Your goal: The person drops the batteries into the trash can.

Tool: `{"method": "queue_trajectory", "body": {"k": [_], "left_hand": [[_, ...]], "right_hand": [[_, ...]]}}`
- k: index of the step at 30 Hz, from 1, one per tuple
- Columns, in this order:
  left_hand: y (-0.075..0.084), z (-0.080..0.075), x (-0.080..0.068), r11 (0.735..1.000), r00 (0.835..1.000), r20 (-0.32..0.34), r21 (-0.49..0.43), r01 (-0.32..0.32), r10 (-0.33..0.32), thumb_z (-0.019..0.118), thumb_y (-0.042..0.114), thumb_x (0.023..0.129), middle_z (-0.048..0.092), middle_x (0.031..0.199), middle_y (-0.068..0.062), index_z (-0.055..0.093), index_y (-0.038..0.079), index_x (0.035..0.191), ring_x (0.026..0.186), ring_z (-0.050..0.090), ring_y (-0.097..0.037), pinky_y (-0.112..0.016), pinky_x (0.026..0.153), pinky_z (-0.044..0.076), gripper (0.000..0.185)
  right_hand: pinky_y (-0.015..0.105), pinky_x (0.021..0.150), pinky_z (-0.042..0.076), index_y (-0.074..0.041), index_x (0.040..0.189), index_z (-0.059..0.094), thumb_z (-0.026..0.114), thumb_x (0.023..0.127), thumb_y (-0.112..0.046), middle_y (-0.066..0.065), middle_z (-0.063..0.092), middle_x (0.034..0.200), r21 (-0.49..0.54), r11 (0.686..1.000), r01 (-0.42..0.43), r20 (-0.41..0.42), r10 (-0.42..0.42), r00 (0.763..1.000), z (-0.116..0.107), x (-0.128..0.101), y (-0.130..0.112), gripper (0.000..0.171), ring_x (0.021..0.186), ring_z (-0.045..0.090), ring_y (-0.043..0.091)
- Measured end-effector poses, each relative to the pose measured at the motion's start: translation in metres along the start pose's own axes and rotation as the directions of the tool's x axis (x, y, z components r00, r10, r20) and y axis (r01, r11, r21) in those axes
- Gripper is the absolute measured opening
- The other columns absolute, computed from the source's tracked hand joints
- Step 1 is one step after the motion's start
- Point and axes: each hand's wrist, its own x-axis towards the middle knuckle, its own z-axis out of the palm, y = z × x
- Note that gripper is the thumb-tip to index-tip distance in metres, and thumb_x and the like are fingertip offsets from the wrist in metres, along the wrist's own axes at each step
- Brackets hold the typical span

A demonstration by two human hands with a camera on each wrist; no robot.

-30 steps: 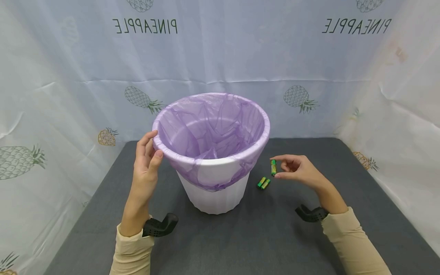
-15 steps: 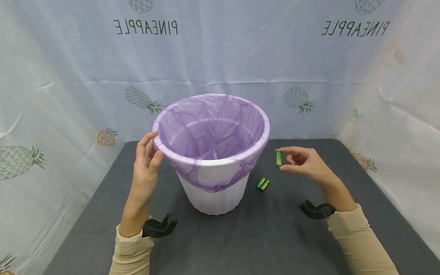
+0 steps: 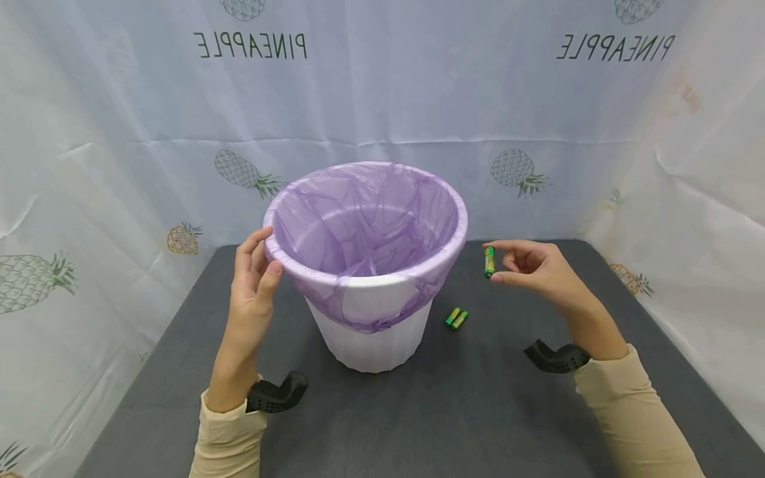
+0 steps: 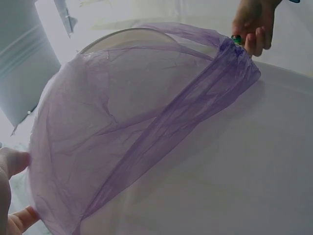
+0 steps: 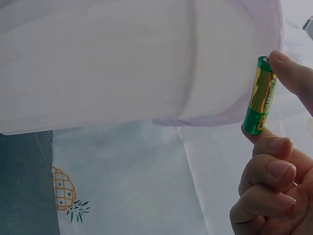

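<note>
A white trash can (image 3: 370, 342) lined with a thin purple bag (image 3: 364, 239) stands on the dark table. At its left side, my left hand (image 3: 251, 289) touches the rim from outside with thumb and fingertips apart; the left wrist view shows the fingertips (image 4: 22, 215) against the bag. Right of the can, my right hand (image 3: 532, 269) pinches a green and yellow battery (image 5: 260, 95) by its two ends, between thumb and index finger. The other fingers of that hand curl inward. Two more such batteries (image 3: 457, 318) lie side by side on the table below it.
A dark grey cloth covers the table (image 3: 382, 425). Behind it hangs a pale curtain (image 3: 382, 86) printed with pineapples, and similar sheets rise at left and right. Each wrist wears a black camera mount (image 3: 277, 393).
My right hand has lifted the pinched battery up and to the right, away from the two on the table. The left hand stays against the rim.
</note>
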Motion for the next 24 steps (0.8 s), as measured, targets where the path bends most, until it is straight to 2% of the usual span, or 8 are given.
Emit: {"method": "queue_trajectory", "body": {"k": [4,16,24], "left_hand": [[0.001,0.000,0.001,1.000,1.000,-0.009,0.003,0.017,-0.017,0.045,0.009,0.098,0.044,0.142,-0.008,0.032,0.016,0.142,0.116,0.049,-0.013,-0.018,0.101,0.039,0.045],[-0.002,-0.002,0.001,1.000,1.000,0.011,-0.009,-0.009,0.010,0.044,0.009,0.099,0.044,0.142,-0.006,0.033,0.017,0.141,0.117,0.048,-0.013,-0.017,0.101,0.038,0.044],[-0.002,-0.001,0.001,0.999,0.999,0.024,-0.020,-0.027,0.028,0.043,0.008,0.099,0.044,0.142,-0.005,0.033,0.016,0.141,0.117,0.048,-0.012,-0.016,0.101,0.038,0.043]], "right_hand": [[0.031,0.050,0.026,-0.010,0.121,0.064,0.063,0.083,0.013,-0.004,0.038,0.066,0.015,1.000,0.005,-0.001,-0.005,1.000,-0.001,0.002,-0.006,0.045,0.056,0.028,0.015],[0.034,0.053,0.025,-0.003,0.123,0.063,0.062,0.083,0.014,-0.006,0.042,0.066,0.051,0.999,0.016,-0.024,-0.015,1.000,-0.002,0.010,-0.022,0.044,0.058,0.033,0.013],[0.033,0.054,0.027,-0.005,0.121,0.064,0.062,0.083,0.014,-0.007,0.047,0.066,0.069,0.997,0.018,-0.046,-0.015,0.999,0.000,0.015,-0.028,0.043,0.058,0.038,0.010]]}}
